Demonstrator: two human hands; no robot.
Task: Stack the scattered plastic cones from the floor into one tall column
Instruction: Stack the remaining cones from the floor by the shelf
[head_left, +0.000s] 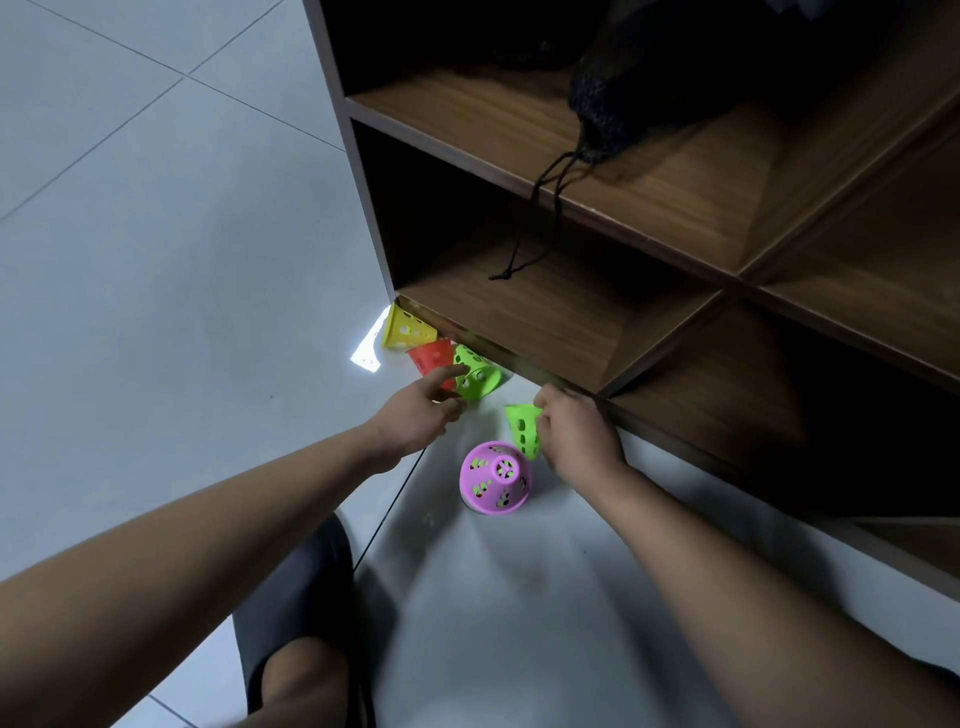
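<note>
Both arms reach forward, left hand (418, 413) open-fingered, right hand (576, 439) gripping green cone (521, 423).

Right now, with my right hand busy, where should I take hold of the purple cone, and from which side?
Probably best to pinch the purple cone round its narrow top, coming from above with the left hand. It stands wide rim down, small end up, and the right hand holds a green cone beside it.

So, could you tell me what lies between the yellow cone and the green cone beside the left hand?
The red cone lies between them, as the head view shows.
</note>
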